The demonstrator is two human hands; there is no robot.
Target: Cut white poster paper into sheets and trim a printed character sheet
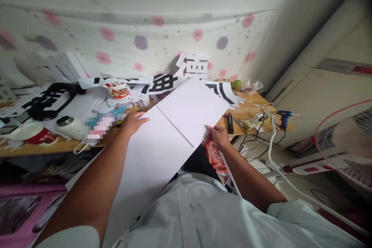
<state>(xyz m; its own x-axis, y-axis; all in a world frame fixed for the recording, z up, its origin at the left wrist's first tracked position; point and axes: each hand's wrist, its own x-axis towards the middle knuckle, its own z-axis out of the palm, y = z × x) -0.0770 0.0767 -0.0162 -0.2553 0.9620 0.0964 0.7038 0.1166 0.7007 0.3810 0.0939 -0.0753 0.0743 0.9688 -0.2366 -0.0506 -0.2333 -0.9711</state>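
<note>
A large plain white board (145, 159) slants across my lap and over the table's front edge. On its upper part lies a smaller white rectangular sheet (188, 112), with a thin dark shadow along its near edge. My left hand (135, 124) holds the large board at its left edge, thumb on top. At the right edge, my right hand (217, 135) pinches the white material near the small sheet's corner, its other fingers curled underneath. Whether the right hand grips one layer or both I cannot tell. A black box cutter-like tool (230, 123) lies just beyond my right hand.
The wooden table (247, 106) carries paper scraps, printed character sheets (161, 83), a noodle cup (117, 91), a bottle (69, 126) and a red-and-white bowl (39, 135). At right are a power strip (252, 121), a blue glue gun (283, 118), trailing cables and a fan (348, 143).
</note>
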